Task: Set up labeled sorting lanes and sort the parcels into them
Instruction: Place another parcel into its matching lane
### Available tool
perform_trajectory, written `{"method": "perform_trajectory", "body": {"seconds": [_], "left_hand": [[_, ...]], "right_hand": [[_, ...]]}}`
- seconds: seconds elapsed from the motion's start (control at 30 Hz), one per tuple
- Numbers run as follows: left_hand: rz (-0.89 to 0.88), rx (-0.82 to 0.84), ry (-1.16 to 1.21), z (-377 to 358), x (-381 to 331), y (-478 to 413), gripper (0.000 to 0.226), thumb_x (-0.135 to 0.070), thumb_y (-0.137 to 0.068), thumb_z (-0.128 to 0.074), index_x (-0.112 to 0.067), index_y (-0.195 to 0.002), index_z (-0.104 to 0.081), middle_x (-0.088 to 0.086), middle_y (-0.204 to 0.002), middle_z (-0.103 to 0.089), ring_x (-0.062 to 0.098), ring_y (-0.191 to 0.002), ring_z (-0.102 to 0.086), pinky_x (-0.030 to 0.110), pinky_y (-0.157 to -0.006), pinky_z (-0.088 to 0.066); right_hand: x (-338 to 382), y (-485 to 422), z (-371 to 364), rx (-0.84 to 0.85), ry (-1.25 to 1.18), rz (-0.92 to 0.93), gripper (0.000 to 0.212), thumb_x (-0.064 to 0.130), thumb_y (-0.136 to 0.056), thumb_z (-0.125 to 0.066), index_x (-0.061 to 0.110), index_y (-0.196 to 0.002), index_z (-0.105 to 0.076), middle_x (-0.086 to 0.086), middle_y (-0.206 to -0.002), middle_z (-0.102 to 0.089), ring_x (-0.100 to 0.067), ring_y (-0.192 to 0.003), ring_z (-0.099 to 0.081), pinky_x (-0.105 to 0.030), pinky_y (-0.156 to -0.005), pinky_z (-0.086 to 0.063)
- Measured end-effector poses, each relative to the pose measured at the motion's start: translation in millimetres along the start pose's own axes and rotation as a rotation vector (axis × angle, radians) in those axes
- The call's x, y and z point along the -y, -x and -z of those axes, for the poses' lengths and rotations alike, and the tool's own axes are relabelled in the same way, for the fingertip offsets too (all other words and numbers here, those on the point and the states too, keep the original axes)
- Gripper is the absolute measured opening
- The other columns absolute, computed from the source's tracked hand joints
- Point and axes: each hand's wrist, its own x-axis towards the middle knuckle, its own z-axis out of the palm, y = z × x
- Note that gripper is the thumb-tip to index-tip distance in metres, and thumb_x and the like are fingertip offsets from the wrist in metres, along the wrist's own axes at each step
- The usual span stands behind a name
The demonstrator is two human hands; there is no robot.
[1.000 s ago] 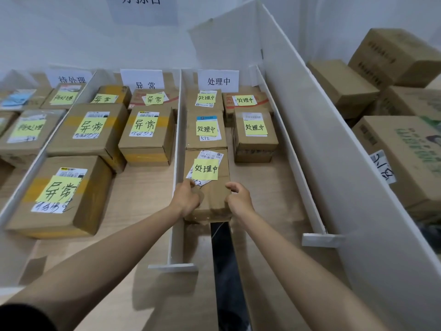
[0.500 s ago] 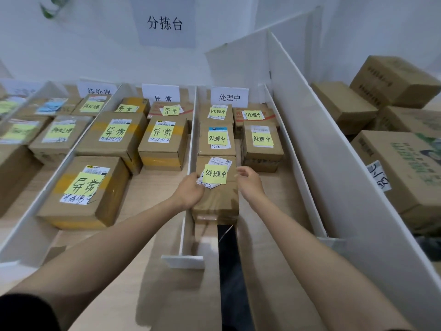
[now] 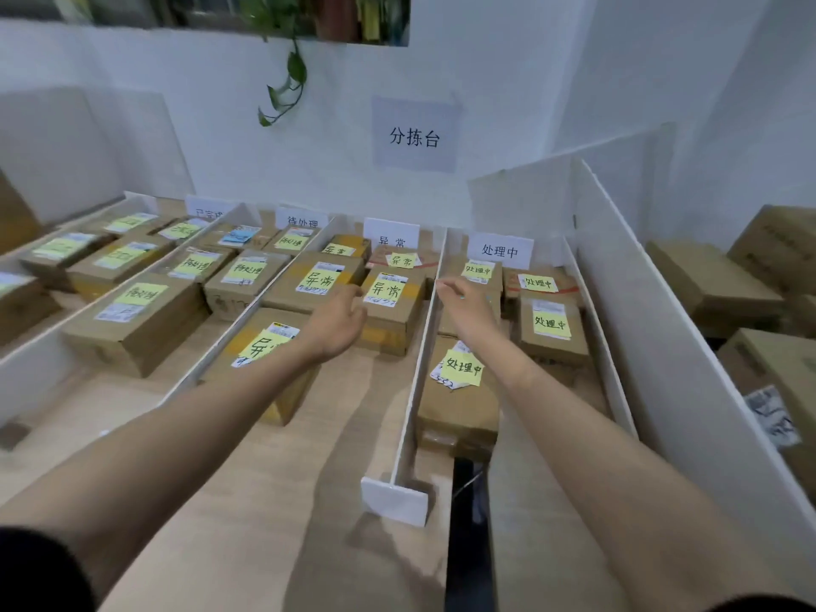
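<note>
**Head view.** Both hands are up in the air over the lanes. The left hand (image 3: pixel 340 322) hangs over the lane marked 异常, with its fingers loose and apart. It holds nothing. The right hand (image 3: pixel 469 302) hangs over the lane (image 3: pixel 505 470) with the sign (image 3: pixel 500 250) that reads 处理中. Its fingers are loose too, and it holds nothing.

A thin white wall (image 3: pixel 417 368) stands between the two hands. The front parcel (image 3: pixel 459 417) lies flat in the 处理中 lane, right beside that wall. A yellow note (image 3: pixel 463 368) on its top reads 处理中, the same as the sign. The parcel is below the right hand and closer to the person. Its long side runs along the lane, from front to back. It looks like it is in the right place and needs no more help.

More brown boxes (image 3: pixel 715 293) sit far to the right, behind a tall white board (image 3: pixel 662 346). No yellow notes show on them, so they may be the next ones to sort. The right hand is the closer one. It would have to go to the right, over or around the board, to reach them.
</note>
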Motion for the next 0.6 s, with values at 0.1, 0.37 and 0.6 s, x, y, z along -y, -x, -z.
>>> {"method": "perform_trajectory", "body": {"seconds": [0.1,0.37,0.6], "left_hand": [[0.029,-0.089,-0.012,34,13,11,0.038,-0.023,-0.101,-0.035,-0.006,-0.134,-0.043,0.017,-0.14,-0.044,0.031,-0.125,-0.045,0.036,-0.099,-0.037],[0.13,-0.31,-0.091,123,61,62,0.042,-0.022,-0.1,-0.036,-0.005,-0.137,-0.041,0.016,-0.14,-0.046,0.028,-0.126,-0.044,0.036,-0.101,-0.035],[0.249,-0.468,-0.116,208,124,121,0.039,-0.023,-0.098,-0.036,-0.003,-0.128,-0.05,0.016,-0.13,-0.054,0.032,-0.119,-0.05,0.039,-0.095,-0.041]], "right_hand": [[26,-3,-25,0.061,0.014,0.063,0.03,0.024,-0.1,-0.042,0.015,-0.124,-0.059,0.001,-0.129,-0.057,-0.012,-0.114,-0.05,-0.023,-0.089,-0.034],[91,7,-110,0.235,-0.011,0.195,0.029,0.024,-0.1,-0.043,0.016,-0.123,-0.059,0.0,-0.129,-0.057,-0.011,-0.109,-0.05,-0.024,-0.087,-0.035],[164,36,-196,0.356,-0.025,0.308,0.03,0.025,-0.101,-0.043,0.018,-0.127,-0.056,0.002,-0.128,-0.055,-0.007,-0.103,-0.046,-0.023,-0.085,-0.034]]}}
